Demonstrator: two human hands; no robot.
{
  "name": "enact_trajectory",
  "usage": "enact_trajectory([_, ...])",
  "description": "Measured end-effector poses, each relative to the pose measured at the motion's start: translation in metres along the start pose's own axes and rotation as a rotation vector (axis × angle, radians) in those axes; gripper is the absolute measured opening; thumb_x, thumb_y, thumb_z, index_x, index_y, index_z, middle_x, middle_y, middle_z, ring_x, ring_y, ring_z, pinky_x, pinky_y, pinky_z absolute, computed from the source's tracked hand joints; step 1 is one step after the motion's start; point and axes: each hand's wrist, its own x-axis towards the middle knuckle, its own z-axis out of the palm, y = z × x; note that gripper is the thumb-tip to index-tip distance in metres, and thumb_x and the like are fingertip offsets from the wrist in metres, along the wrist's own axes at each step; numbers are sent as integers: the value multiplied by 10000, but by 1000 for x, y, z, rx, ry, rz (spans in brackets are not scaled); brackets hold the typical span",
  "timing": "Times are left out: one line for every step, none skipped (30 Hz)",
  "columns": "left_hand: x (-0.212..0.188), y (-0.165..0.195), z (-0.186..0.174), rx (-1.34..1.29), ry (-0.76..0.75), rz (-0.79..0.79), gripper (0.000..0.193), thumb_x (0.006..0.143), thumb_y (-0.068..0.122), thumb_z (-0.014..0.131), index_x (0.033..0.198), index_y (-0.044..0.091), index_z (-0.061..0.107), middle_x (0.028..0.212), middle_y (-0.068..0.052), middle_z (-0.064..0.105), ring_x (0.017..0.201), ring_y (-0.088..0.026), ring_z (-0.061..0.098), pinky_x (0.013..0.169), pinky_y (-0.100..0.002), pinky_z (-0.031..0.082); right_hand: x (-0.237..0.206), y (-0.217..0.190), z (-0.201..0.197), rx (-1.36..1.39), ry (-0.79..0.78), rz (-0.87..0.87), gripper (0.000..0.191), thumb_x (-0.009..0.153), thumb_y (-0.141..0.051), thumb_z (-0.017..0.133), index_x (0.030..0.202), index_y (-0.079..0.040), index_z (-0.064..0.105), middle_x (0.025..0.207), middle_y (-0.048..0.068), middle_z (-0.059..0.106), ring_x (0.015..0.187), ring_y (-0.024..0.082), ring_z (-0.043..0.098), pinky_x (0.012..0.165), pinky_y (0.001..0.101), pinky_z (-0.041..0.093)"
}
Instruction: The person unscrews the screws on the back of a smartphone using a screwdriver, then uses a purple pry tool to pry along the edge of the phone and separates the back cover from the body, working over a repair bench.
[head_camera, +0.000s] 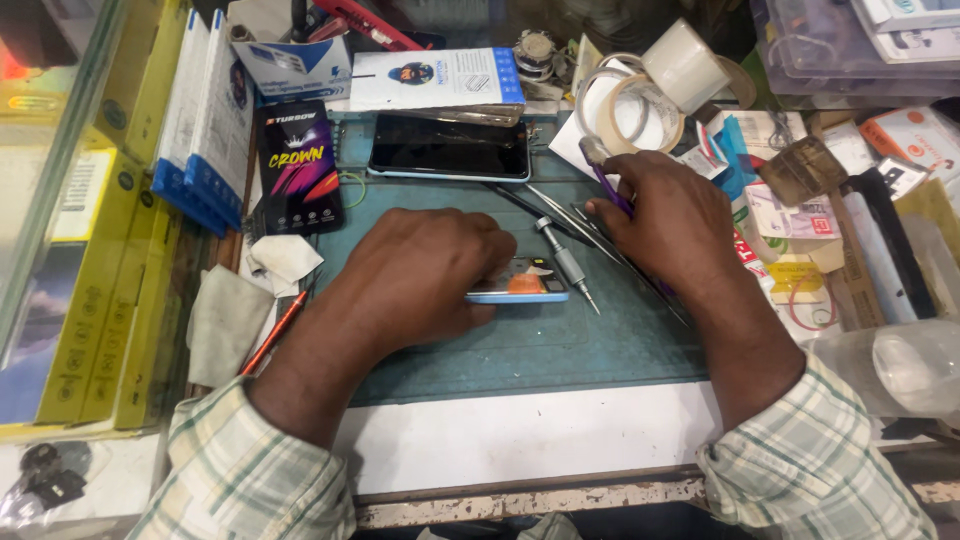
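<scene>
Left hand (425, 275) lies flat on a phone (520, 285), whose long axis runs left–right. Right hand (665, 215), closed, grips a purple tool (603, 172) pointing away.

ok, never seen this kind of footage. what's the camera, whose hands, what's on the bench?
There is one picture, taken by a camera worn on the person's head and looking down at their own two bare hands. No machine is involved. The left hand lies flat over a light blue phone on a green work mat. The right hand holds a purple-handled tool, its working end hidden. Between the hands lie a small screwdriver and thin metal tweezers. Behind them lies a second phone with a dark screen. Around the mat are tape rolls, boxed accessories and a cloth.
</scene>
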Motion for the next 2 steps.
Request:
enact_trajectory([-4,-8,12,-12,-18,10,324,657,252,857,893,118,681,916,-44,700,912,-308,680,715,-483,528,1,6,7,-8,-17,8,430,846,-349,806,1220,-150,730,974,93,714,877,313,693,735,471,520])
enact_trajectory([-16,11,42,-12,-18,6,324,657,252,857,893,118,681,916,-44,700,912,-308,680,715,-483,528,-21,3,25,-7,-19,5,430,846,-349,806,1220,-150,730,974,93,714,877,313,693,735,471,520])
